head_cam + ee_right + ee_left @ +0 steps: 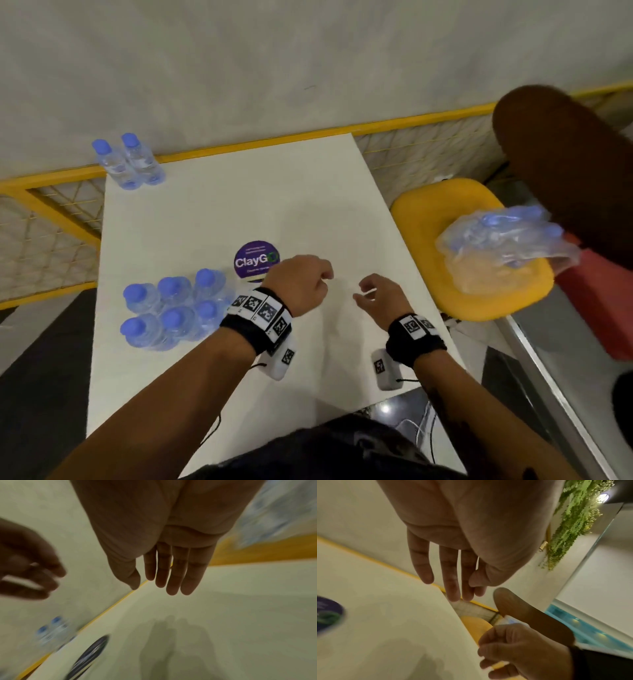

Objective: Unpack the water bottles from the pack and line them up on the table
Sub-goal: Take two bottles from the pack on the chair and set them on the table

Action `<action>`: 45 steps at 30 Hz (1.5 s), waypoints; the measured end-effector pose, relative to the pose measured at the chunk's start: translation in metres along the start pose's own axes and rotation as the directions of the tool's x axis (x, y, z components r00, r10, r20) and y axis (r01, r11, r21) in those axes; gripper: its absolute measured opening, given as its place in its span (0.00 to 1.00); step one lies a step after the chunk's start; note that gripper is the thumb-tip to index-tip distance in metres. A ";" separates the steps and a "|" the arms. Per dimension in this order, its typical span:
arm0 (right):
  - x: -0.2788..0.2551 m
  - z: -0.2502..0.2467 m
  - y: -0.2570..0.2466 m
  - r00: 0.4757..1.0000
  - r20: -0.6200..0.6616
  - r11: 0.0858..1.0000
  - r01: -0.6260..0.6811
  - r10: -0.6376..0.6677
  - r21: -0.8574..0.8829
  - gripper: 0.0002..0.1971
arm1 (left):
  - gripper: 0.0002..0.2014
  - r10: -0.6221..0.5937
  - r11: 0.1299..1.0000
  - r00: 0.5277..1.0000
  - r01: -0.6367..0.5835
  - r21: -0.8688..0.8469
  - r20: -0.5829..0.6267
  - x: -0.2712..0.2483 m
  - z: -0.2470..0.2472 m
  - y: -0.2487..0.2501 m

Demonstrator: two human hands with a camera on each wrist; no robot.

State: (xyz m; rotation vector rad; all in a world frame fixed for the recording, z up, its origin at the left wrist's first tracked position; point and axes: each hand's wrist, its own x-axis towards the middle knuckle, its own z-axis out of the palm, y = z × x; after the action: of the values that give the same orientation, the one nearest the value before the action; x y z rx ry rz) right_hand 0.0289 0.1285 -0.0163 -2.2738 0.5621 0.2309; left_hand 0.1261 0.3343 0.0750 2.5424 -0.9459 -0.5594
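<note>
Tabletop (205,219): white, purple sticker (257,262) near middle.
Hands: left (301,284) and right (383,294) hover above it, fingers loose, holding nothing.
Pack (171,308): six bottles, near-left.
Bottles (128,161): two, far-left corner.
Chair (479,253): wrap (507,236), possibly holding bottles.

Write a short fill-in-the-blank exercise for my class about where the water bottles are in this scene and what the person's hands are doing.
1. At the far left corner of the white table, ____ bottles stand side by side.
2. Near the left hand, a group of ____ bottles stands close together.
3. The crumpled plastic wrap lies on the ____ chair.
4. The right hand holds ____.

Missing words: two; six; yellow; nothing
</note>
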 end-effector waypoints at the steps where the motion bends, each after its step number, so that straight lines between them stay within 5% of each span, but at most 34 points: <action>1: -0.001 -0.026 0.027 0.996 -0.054 0.998 -0.070 0.070 0.000 0.13 | 0.15 0.023 0.999 0.999 -0.022 -0.037 0.037 0.013 0.013 0.023; 7: -0.015 -0.168 0.182 0.864 -0.340 0.927 -0.366 0.373 0.085 0.13 | 0.12 0.204 0.962 0.932 -0.135 -0.236 0.300 0.089 0.116 0.168; 12: 0.007 -0.238 0.265 0.802 -0.367 0.881 -0.449 0.471 0.148 0.25 | 0.29 0.267 0.952 0.885 -0.182 -0.246 0.381 0.156 0.190 0.266; 16: 0.046 -0.260 0.297 0.822 -0.281 0.865 -0.442 0.496 0.235 0.36 | 0.45 -0.008 0.945 0.941 0.117 -0.305 0.337 0.213 0.222 0.309; 19: 0.072 -0.268 0.304 0.827 -0.285 0.866 -0.409 0.485 0.288 0.37 | 0.36 -0.209 0.878 0.942 0.299 -0.373 0.264 0.250 0.236 0.317; 24: 0.103 -0.265 0.313 0.819 -0.323 0.879 -0.418 0.474 0.229 0.43 | 0.31 -0.437 0.741 0.887 0.449 -0.499 0.149 0.290 0.233 0.327; 27: 0.111 -0.262 0.314 0.804 -0.301 0.857 -0.462 0.513 0.228 0.41 | 0.32 -0.497 0.765 0.860 0.496 -0.412 0.113 0.306 0.234 0.326; 30: 0.126 -0.257 0.309 0.794 -0.323 0.857 -0.461 0.514 0.231 0.57 | 0.28 -0.511 0.773 0.816 0.574 -0.270 0.270 0.305 0.219 0.319; 31: 0.133 -0.256 0.313 0.802 -0.322 0.864 -0.448 0.503 0.232 0.65 | 0.25 -0.481 0.811 0.808 0.558 -0.175 0.341 0.306 0.213 0.318; 33: 0.151 -0.249 0.341 0.818 -0.322 0.877 -0.417 0.477 0.238 0.69 | 0.35 -0.363 0.915 0.860 0.402 -0.038 0.359 0.308 0.211 0.308; 34: 0.153 -0.249 0.348 0.836 -0.324 0.896 -0.392 0.442 0.208 0.65 | 0.36 -0.323 0.940 0.896 0.342 -0.008 0.305 0.312 0.211 0.303; 38: 0.119 -0.269 0.316 0.875 -0.324 0.931 -0.361 0.359 0.057 0.44 | 0.14 -0.231 0.972 0.968 0.233 -0.015 0.103 0.311 0.206 0.305; 41: 0.083 -0.274 0.295 0.894 -0.348 0.958 -0.282 0.282 0.053 0.36 | 0.13 -0.120 0.992 0.984 0.113 0.057 0.135 0.296 0.198 0.315; 45: 0.042 -0.269 0.292 0.905 -0.381 0.981 -0.185 0.190 0.052 0.35 | 0.32 0.156 0.988 0.975 -0.152 -0.038 0.156 0.259 0.197 0.321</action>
State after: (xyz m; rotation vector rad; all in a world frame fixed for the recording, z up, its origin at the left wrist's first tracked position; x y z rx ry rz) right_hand -0.0714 -0.2575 -0.0333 -2.2614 0.9860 -0.1340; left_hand 0.0405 -0.1084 -0.0040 2.4027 -1.1720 -0.7299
